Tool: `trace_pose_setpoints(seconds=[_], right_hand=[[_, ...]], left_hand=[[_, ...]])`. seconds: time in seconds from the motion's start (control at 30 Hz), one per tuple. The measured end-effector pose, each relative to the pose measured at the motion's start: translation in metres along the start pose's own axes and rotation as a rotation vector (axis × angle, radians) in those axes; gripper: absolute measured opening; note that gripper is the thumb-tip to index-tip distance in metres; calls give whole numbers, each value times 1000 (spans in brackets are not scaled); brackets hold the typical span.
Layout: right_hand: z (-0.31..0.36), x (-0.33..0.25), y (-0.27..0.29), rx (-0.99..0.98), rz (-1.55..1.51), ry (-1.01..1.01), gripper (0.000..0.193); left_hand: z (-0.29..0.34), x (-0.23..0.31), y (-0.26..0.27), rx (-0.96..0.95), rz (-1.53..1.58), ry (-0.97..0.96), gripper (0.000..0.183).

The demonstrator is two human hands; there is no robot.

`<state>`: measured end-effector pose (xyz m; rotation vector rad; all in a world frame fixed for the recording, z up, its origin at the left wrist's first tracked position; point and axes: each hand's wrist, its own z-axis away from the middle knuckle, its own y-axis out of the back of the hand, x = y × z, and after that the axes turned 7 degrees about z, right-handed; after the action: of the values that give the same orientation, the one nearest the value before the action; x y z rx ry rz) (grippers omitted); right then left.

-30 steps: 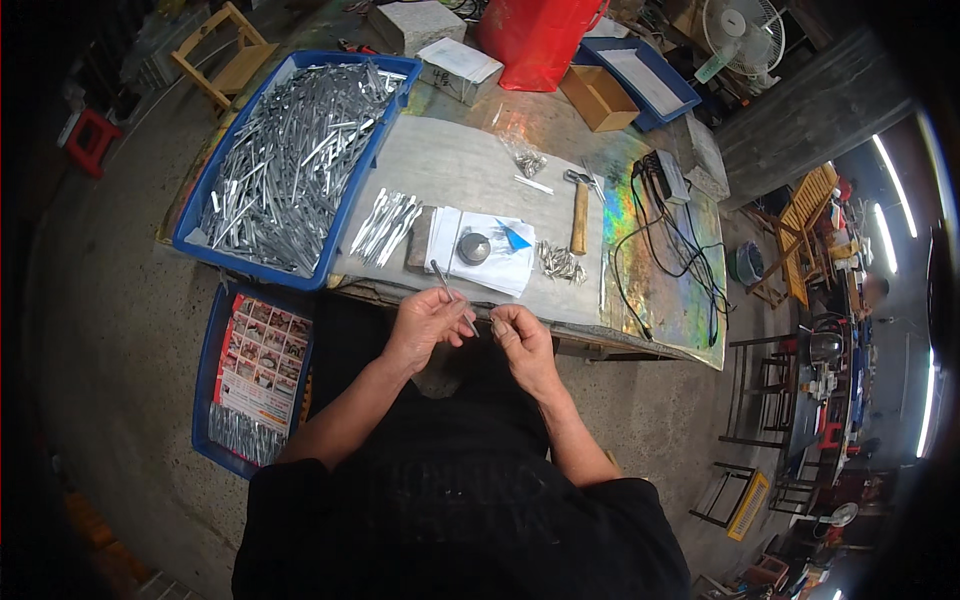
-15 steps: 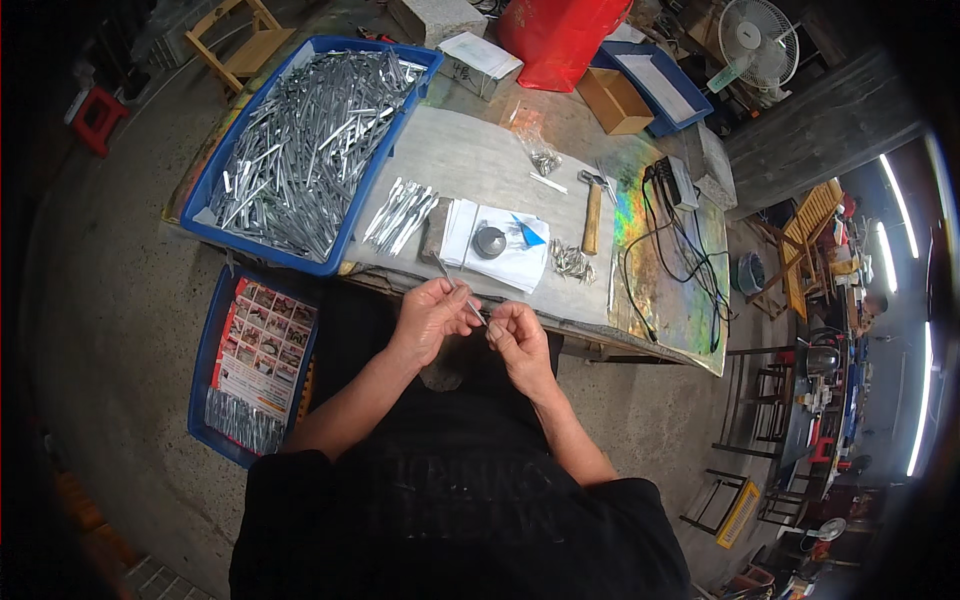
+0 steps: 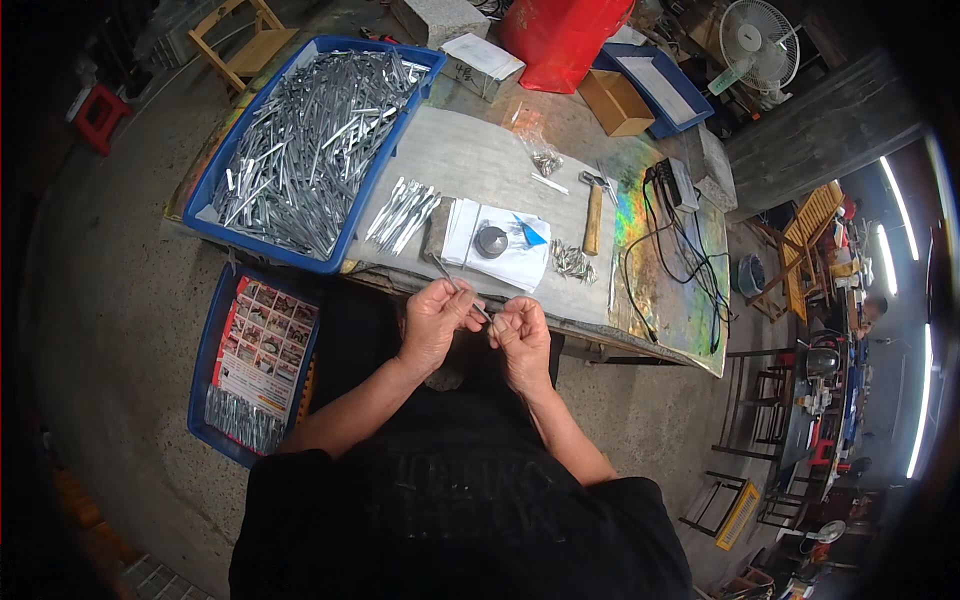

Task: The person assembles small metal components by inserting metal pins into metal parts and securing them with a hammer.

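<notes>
In front of the table's near edge, my left hand [image 3: 435,325] is closed round a thin silvery metal strip [image 3: 442,268], which slants down to the right. The strip's lower end meets the fingertips of my right hand [image 3: 523,345]. Those fingers are pinched together, and they hide whatever is between them. Just beyond my hands, a round grey metal piece [image 3: 491,241] sits on white paper sheets [image 3: 515,269]. A small pile of metal pieces [image 3: 574,262] lies to the right of the paper. Several similar strips [image 3: 402,215] lie in a row to the left.
A blue tray [image 3: 345,255] heaped with metal strips stands at the table's left. Below it is another blue tray [image 3: 207,400] with a printed sheet and strips. A hammer [image 3: 592,220], black cables [image 3: 690,255], a plastic bag [image 3: 541,155] and a red bag [image 3: 560,45] are on the table.
My right hand has tilted slightly, its fingers rising a little. My left hand and the strip have barely moved. Things on the table stay where they were.
</notes>
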<state>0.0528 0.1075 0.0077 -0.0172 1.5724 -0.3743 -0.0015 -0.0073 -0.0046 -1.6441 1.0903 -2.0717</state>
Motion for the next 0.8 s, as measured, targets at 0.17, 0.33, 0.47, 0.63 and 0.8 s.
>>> trace_pose_setpoints(seconds=[0.17, 0.33, 0.47, 0.63, 0.8], right_hand=[[-2, 4, 2, -2, -65, -15, 15], [-5, 4, 0, 24, -90, -18, 17], [-7, 4, -1, 42, -84, -30, 19], [-10, 8, 1, 47, -72, -49, 23], [-13, 13, 2, 73, -61, -98, 25]], left_hand=[[-1, 3, -1, -8, -32, 7, 11], [-3, 7, 1, -16, -33, 62, 14], [-3, 8, 0, 1, 5, 102, 15], [-5, 6, 1, 14, 22, 96, 14], [-4, 7, -1, 63, 7, 99, 13]])
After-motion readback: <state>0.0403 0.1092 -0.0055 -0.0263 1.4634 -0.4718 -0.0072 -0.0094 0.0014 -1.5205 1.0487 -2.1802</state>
